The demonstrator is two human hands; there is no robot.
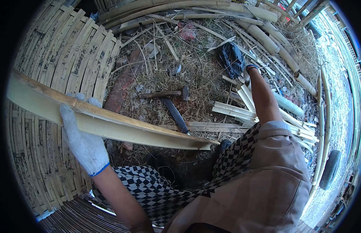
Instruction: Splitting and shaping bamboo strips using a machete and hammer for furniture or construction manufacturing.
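Note:
My left hand (83, 139), in a white knitted glove with a blue cuff, is closed around a long split bamboo piece (122, 126). Its hollow pale side faces me, and it slants across from the far left to near my knees. My right arm stretches forward to the right; the gloved right hand (247, 77) is beside a black plastic bag (231, 58) and split bamboo strips (236, 110). The fingers of that hand are mostly hidden by the wrist. Beyond the bamboo piece, a hammer (163, 94) with a wooden handle and a dark wide blade (175, 115) lie on the ground.
On the left stands a slatted bamboo surface (71, 50). Bamboo poles (262, 37) lie along the far side and right. A reddish brick-like strip (126, 81) lies in the dry straw. An old tyre (330, 169) rests at the right, near a path.

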